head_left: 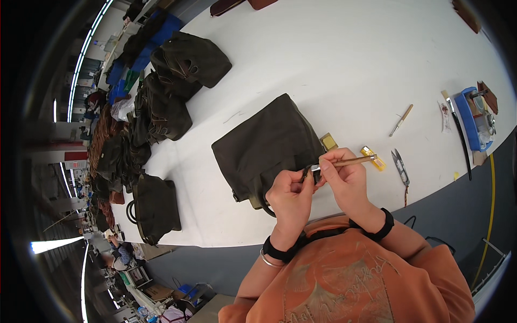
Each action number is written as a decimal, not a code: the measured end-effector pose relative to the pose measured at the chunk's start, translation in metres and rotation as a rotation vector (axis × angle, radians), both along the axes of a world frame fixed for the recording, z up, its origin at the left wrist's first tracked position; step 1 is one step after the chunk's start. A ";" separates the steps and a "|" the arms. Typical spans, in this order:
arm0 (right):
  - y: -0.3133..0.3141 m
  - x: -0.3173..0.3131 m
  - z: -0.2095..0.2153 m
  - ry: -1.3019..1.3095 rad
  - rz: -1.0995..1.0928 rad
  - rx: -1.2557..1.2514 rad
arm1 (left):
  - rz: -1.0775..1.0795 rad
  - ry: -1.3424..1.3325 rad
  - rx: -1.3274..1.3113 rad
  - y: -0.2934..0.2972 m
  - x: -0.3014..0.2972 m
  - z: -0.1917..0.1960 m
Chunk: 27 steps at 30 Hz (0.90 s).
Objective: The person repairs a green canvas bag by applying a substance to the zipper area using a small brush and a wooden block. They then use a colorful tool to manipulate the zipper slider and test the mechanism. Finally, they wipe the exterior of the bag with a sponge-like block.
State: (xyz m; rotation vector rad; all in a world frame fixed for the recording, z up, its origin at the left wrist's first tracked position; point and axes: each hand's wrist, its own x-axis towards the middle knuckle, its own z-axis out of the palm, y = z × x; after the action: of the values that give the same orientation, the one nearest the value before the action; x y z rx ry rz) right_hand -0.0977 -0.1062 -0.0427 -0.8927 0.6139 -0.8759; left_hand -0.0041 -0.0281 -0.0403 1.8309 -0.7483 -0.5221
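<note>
A wide white table (334, 70) with curved edges stands in a workshop, slumped dark bags (194, 59) along its left side. The boxy dark olive fabric bag (264, 142), smooth and softly creased, lies directly beyond both hands, its rounded black handle (265, 205) beside the left hand (291, 196). That hand's thumb and fingertips pinch a small dark piece (306, 174), mostly hidden. The right hand (347, 180) grips a slim wooden-handled tool (355, 160), its shiny metal end at the left fingertips. Far right, a blue plastic tray (462, 119) holds small items, too small to identify.
</note>
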 end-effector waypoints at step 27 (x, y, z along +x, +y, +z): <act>0.011 0.012 -0.008 0.196 -0.053 -0.422 | 0.046 -0.125 0.007 0.000 -0.002 0.004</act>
State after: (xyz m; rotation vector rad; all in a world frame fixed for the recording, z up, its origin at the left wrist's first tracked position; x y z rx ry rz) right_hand -0.0859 -0.0948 -0.0504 -1.3598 0.6337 -0.9915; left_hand -0.0059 -0.0276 -0.0364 1.8960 -0.7870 -0.3836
